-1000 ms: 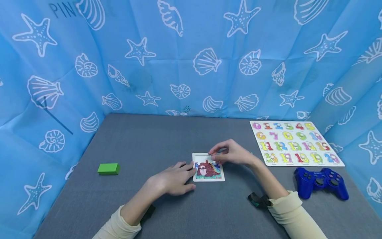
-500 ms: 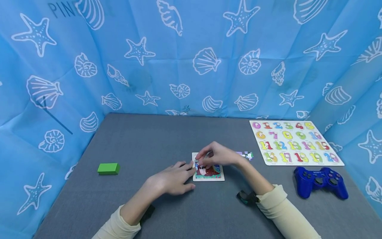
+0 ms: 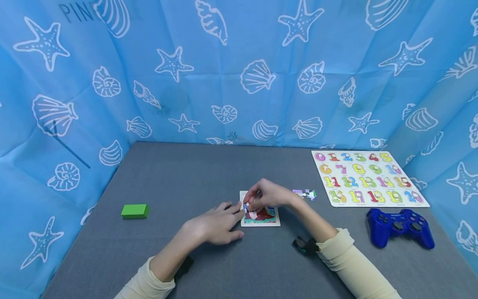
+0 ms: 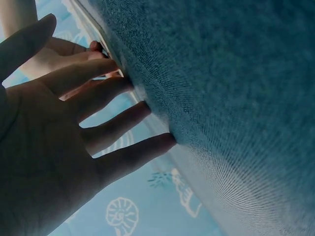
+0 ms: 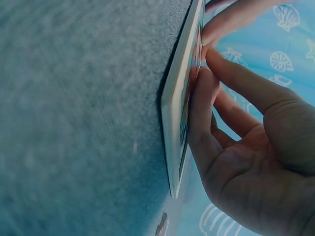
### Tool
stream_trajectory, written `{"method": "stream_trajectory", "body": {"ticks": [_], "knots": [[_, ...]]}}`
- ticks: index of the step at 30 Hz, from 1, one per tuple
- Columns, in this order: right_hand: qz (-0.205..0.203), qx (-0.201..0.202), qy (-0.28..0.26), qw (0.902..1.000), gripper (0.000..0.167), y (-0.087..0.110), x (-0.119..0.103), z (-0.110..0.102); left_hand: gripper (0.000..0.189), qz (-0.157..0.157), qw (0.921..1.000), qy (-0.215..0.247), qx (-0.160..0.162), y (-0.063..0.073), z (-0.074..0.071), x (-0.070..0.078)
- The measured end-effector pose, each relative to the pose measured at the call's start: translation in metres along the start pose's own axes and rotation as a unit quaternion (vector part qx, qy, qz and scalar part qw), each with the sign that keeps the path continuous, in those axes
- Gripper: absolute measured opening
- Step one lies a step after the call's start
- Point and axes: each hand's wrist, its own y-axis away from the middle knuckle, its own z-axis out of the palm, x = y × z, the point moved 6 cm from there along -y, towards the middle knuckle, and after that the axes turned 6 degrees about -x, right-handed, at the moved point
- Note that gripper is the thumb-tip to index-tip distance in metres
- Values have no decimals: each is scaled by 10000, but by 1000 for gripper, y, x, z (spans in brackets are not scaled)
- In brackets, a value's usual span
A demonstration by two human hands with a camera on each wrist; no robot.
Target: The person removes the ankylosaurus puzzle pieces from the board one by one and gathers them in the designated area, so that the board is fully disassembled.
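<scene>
A small square jigsaw puzzle (image 3: 260,224) in a pale frame lies on the grey table, its picture showing a reddish-brown figure. My left hand (image 3: 220,224) lies at its left side with fingers spread, the fingertips right at the frame's edge. In the left wrist view the fingers of that hand (image 4: 74,123) are straight. Over the upper left of the puzzle, my right hand (image 3: 269,195) pinches a small puzzle piece (image 3: 246,206), mostly hidden by the fingers. Seen from the right wrist, thumb and fingertips of this hand (image 5: 251,142) meet close against the picture.
Loose puzzle pieces (image 3: 305,194) lie right of the puzzle, beyond my right forearm. A number board (image 3: 369,178) sits at the back right, with a blue game controller (image 3: 400,228) in front of it. A green block (image 3: 135,211) is at the left. A blue curtain (image 3: 224,74) surrounds the table.
My right hand has moved left from the puzzle's upper right to its upper left, and the loose pieces behind its forearm have come into view. The left hand stays put.
</scene>
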Motion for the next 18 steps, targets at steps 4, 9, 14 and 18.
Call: {"method": "stream_trajectory", "body": {"ticks": [4, 9, 14, 18], "knots": [[127, 6, 55, 9999, 19, -2, 2, 1, 70, 66, 9999, 93, -86, 0, -1, -1], [208, 4, 140, 9997, 18, -2, 1, 2, 65, 221, 9993, 251, -161, -1, -1, -3], [176, 5, 184, 9997, 19, -2, 0, 2, 62, 266, 9992, 231, -187, -2, -1, -2], [70, 11, 246, 9997, 19, -1, -2, 3, 61, 239, 9992, 231, -241, -2, 0, -1]]}}
